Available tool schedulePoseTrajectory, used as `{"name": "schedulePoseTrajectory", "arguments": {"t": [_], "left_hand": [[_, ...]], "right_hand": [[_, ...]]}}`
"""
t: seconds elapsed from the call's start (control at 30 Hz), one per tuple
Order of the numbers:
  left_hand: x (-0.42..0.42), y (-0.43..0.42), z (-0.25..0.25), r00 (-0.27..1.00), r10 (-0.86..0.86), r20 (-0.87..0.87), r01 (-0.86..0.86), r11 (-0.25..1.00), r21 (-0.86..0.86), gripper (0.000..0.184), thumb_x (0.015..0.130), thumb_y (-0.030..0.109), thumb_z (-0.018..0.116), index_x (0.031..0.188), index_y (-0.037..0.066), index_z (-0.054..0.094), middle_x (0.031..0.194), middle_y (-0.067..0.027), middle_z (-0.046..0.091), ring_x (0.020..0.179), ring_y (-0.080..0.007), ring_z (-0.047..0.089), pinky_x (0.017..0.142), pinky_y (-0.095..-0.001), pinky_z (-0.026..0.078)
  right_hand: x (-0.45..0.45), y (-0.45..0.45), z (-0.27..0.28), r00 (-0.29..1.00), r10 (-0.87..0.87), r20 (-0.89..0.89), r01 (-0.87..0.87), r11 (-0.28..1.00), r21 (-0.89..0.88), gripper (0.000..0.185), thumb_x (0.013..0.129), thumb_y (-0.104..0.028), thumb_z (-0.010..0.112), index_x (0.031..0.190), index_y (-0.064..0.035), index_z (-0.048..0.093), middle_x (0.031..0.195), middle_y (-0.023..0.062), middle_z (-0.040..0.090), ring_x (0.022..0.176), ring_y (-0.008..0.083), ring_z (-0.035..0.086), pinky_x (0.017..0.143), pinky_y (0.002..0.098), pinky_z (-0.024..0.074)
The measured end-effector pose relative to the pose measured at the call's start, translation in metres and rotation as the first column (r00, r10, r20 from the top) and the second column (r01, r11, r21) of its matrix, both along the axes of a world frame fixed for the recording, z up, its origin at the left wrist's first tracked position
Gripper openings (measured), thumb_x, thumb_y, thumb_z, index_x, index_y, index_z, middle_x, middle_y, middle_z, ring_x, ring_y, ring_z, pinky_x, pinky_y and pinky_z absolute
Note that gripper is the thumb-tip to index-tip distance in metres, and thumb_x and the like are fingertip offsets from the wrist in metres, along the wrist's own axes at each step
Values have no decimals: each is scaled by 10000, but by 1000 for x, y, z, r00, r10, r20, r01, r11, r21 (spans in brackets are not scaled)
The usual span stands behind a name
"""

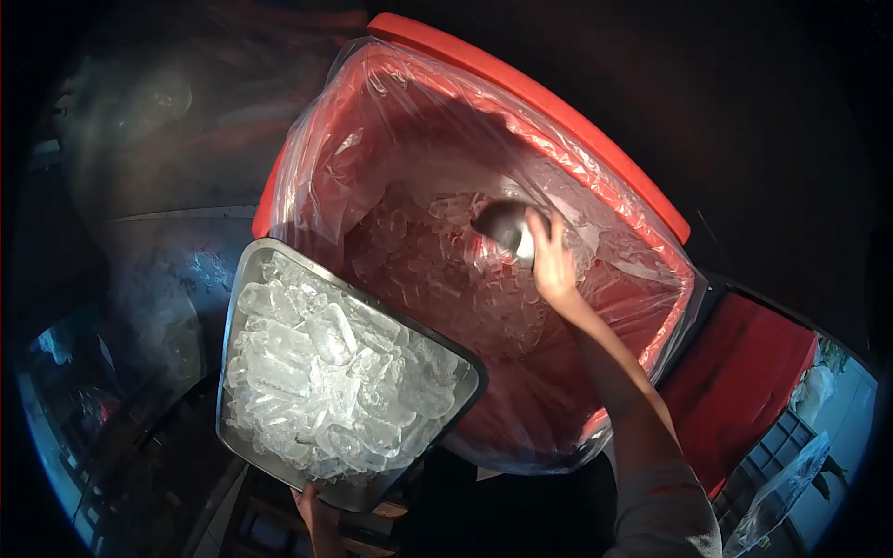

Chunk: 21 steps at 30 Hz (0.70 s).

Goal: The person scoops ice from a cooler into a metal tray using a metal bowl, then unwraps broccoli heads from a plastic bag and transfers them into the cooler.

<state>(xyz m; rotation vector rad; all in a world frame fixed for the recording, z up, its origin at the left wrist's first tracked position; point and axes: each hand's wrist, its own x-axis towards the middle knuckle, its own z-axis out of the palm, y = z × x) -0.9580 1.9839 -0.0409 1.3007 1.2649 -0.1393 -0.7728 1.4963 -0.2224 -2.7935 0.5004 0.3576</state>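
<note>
My left hand (313, 502) grips the near lower edge of a rectangular metal pan (253, 249); only part of its fingers shows. Clear ice (335, 372) is heaped in that pan, which is tilted in view and overlaps the near left side of a red bin (539, 88). A transparent plastic liner (312, 167) covers the bin's inside and hangs over its rim. Inside, my right hand (555, 265) is closed on the rim of a small rounded metal bowl (502, 223). The bowl is at the loose ice (419, 251) in the bin; its contents are hidden.
Right of the bin is a red panel (739, 381), with a dark grid-like crate (777, 456) and a clear plastic bag (781, 502) beyond it. Hazy vapour (163, 307) shows at the left. Dark shadow hides much of the surroundings.
</note>
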Motion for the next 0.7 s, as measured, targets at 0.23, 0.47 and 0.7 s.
{"name": "schedulePoseTrajectory", "arguments": {"t": [0.23, 0.47, 0.7], "left_hand": [[8, -16, 1, 998, -11, 62, 12, 1000, -28, 663, 602, -61, 409, 1245, 80, 335, 1088, -120, 473, 919, -279, 522, 751, -411, 481], [-2, 1, -2, 1000, 14, 8, -14, 1000, -4, 672, 589, -72, 420, 1240, 82, 347, 1040, -109, 490, 887, -267, 526, 726, -395, 486], [3, -9, -2, 999, 42, 26, -42, 999, 2, 634, 587, -67, 425, 1205, 68, 367, 1043, -116, 492, 901, -275, 526, 743, -399, 486]], "right_hand": [[11, 115, -86, 997, -47, 58, 37, 988, 153, 548, 809, -53, 417, 1277, -335, 364, 1341, 268, 238, 1018, 391, 522, 750, 452, 477], [-35, 71, -52, 996, 85, -30, -75, 968, 238, 615, 779, -68, 506, 1323, -255, 286, 1319, 218, 311, 851, 385, 584, 652, 433, 496], [93, 113, -71, 955, -18, 295, -70, 956, 284, 592, 738, -13, 476, 1266, -261, 375, 1315, 258, 271, 833, 376, 586, 694, 429, 502]]}}
